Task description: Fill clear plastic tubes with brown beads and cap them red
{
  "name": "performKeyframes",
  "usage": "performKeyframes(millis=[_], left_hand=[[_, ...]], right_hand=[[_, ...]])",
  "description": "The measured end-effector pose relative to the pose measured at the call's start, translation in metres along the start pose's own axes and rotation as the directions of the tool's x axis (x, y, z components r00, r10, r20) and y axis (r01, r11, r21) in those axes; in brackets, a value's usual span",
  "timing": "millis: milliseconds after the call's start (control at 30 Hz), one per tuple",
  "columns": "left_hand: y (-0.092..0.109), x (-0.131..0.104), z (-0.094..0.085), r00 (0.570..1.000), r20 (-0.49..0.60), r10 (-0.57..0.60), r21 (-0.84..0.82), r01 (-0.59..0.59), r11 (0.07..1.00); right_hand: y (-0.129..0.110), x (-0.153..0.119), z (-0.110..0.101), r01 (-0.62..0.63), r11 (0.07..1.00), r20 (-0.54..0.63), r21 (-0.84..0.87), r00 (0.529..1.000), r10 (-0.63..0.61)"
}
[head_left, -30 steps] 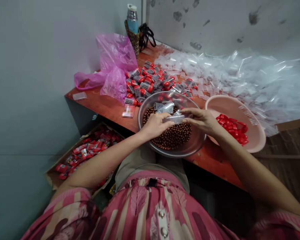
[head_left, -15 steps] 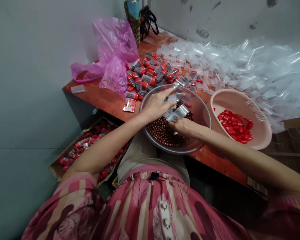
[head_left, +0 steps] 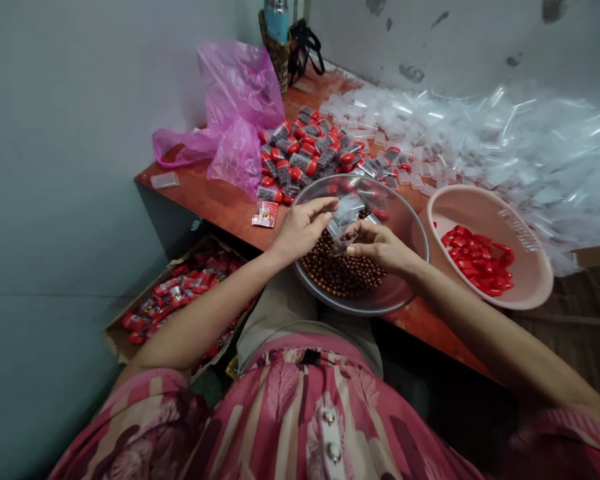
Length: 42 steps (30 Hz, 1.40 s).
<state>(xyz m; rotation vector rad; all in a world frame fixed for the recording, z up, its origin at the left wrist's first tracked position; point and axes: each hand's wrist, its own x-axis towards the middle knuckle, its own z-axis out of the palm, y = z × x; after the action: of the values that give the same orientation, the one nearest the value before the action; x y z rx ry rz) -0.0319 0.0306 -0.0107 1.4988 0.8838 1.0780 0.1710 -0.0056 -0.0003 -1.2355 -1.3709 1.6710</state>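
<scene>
fingers [head_left: 364,249] above beads [head_left: 337,275], pink basin [head_left: 529,277] near

The bowl [head_left: 405,223] looked like smooth, shiny metal, and the brown beads [head_left: 330,272] in it were hard-looking and glossy beside slick, clear plastic containers [head_left: 349,208]; the pink basin [head_left: 527,273] was smooth, duller plastic, its red caps [head_left: 480,263] a shinier one. The purple bag [head_left: 240,93] was thin, crinkled plastic film with a sheen, while the tabletop [head_left: 195,197] showed a scuffed red finish and the carton [head_left: 116,345] looked like matt cardboard. The shirt [head_left: 260,427] was printed cloth with glossy buttons [head_left: 334,453], and the side wall [head_left: 80,167] looked smooth and matt.
</scene>
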Motion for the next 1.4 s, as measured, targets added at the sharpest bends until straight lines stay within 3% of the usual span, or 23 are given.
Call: performKeyframes(millis=[200,400,467,567,633,700,800,867,933,1000,1133,1200,1300,1400], left_hand=[[0.01,-0.007,0.014,0.975,0.184,-0.121,-0.07,0.136,0.988],[0.005,-0.006,0.027,0.933,0.245,-0.265,-0.348,0.34,0.874],[0.004,-0.006,0.028,0.926,0.279,-0.253,-0.419,0.354,0.836],[0.003,-0.006,0.028,0.929,0.331,-0.167,-0.418,0.303,0.856],[0.002,-0.007,0.029,0.945,0.31,-0.106,-0.36,0.22,0.907],[0.002,-0.007,0.029,0.966,0.249,-0.072,-0.286,0.144,0.947],[0.005,-0.009,0.029,0.987,0.155,-0.048,-0.107,0.065,0.992],[0.008,-0.012,0.028,0.99,0.142,0.019,0.025,-0.023,0.999],[0.011,-0.014,0.028,0.982,0.163,0.091,0.03,-0.097,0.995],[0.01,-0.014,0.028,0.979,0.181,0.092,-0.069,-0.08,0.994],[0.002,-0.012,0.028,0.978,0.205,-0.04,-0.194,0.081,0.978],[-0.001,-0.01,0.027,0.977,0.198,-0.075,-0.229,0.121,0.966],[-0.001,-0.009,0.027,0.976,0.201,-0.089,-0.213,0.132,0.968],[0.0,-0.009,0.028,0.975,0.211,-0.074,-0.121,0.101,0.988]], right_hand=[[-0.009,-0.005,0.001,0.102,0.994,-0.203,0.036,0.975,-0.093],[-0.02,-0.015,-0.005,0.226,0.95,-0.219,-0.214,0.937,-0.272],[-0.027,-0.022,-0.01,0.269,0.875,-0.171,-0.402,0.917,-0.36],[-0.038,-0.031,-0.016,0.299,0.677,-0.034,-0.673,0.902,-0.431],[-0.043,-0.034,-0.02,0.316,0.57,0.045,-0.758,0.898,-0.438],[-0.043,-0.033,-0.025,0.29,0.524,0.044,-0.8,0.901,-0.432],[-0.034,-0.028,-0.028,0.122,0.431,0.0,-0.894,0.962,-0.273],[-0.022,-0.023,-0.023,0.015,0.223,0.009,-0.975,1.0,-0.028],[-0.007,-0.02,-0.014,0.025,0.01,0.027,-1.0,0.984,0.176],[0.007,-0.017,-0.005,0.074,-0.065,0.056,-0.995,0.967,0.248],[0.019,-0.013,-0.005,0.123,-0.011,0.114,-0.992,0.951,0.288],[0.015,-0.014,-0.016,0.099,0.079,0.114,-0.992,0.968,0.225],[-0.003,-0.022,-0.034,0.023,0.37,0.008,-0.929,0.999,-0.042],[-0.03,-0.036,-0.039,0.049,0.627,-0.16,-0.777,0.948,-0.273]])
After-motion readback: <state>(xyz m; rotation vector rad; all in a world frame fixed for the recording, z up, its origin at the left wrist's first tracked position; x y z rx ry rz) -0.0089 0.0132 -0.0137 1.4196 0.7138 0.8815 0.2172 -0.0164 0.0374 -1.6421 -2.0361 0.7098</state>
